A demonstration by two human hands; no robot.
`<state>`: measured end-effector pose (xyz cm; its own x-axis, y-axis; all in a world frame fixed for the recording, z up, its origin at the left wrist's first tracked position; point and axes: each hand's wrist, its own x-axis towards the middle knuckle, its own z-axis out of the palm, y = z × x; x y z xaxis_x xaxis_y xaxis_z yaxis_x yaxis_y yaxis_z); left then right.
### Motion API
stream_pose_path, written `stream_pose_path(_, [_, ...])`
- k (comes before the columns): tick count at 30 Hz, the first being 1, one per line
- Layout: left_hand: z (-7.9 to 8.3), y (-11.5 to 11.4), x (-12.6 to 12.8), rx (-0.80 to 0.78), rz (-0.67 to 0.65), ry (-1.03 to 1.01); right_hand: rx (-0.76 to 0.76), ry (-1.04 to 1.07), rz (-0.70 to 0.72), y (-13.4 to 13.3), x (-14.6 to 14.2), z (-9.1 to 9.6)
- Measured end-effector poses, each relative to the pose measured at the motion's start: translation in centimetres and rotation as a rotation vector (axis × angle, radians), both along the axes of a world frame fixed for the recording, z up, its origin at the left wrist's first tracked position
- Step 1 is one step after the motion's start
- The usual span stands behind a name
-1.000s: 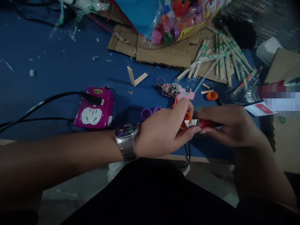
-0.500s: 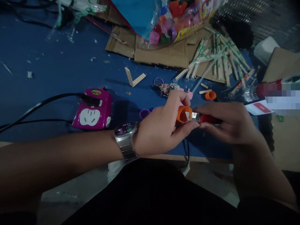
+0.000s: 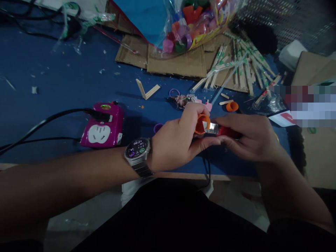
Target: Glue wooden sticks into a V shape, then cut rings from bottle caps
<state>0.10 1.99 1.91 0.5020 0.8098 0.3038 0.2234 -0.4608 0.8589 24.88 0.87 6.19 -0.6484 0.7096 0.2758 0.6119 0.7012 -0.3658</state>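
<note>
My left hand [image 3: 173, 140], wearing a watch, is closed round an orange plastic cap [image 3: 198, 123] with its open end facing up and right. In my right hand [image 3: 253, 138] is a red-handled utility knife [image 3: 228, 132]. The tip of its metal blade lies at the opening of the cap; whether it cuts into the wall I cannot tell. The left thumb reaches under the blade, close to the right fingertips. Another orange cap piece [image 3: 232, 106] lies beyond my right hand. A purple ring [image 3: 158, 128] is partly hidden by my left hand.
A magenta power socket [image 3: 119, 122] with cables stands at left. Glued wooden sticks [image 3: 152, 92] form a V behind my hands. Several wrapped chopsticks [image 3: 236, 66] and a bag of colourful caps [image 3: 189, 28] lie on cardboard [image 3: 175, 64] at the back.
The view has shifted slightly. The orange cap has turned a little, showing more of its opening, and the blade lies at a slightly different angle. Both hands keep their hold.
</note>
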Motion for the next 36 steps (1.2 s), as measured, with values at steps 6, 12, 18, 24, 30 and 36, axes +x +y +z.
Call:
stream_pose_path(6, [-0.08,-0.13,0.01,0.031,0.021,-0.029,-0.022,0.011,-0.009,-0.08,-0.14,0.12])
stream_pose_path(12, [-0.15,0.16,0.02,0.041,0.033,0.027,0.009,0.024,0.033,0.06,-0.10,-0.26])
stream_pose_path(18, [0.38,0.45,-0.12,0.035,0.031,0.037,0.009,0.003,0.032,-0.10,-0.31,-0.21])
stream_pose_path(24, [0.39,0.54,-0.20,0.066,-0.014,0.035,0.018,0.020,0.035,-0.04,-0.40,-0.09])
stream_pose_path(30, [0.29,0.71,-0.15,0.050,-0.044,0.042,0.014,0.015,0.043,-0.05,-0.25,-0.01])
stream_pose_path(36, [0.43,0.59,-0.09,0.070,-0.020,0.083,0.023,-0.021,0.043,0.03,-0.35,0.11])
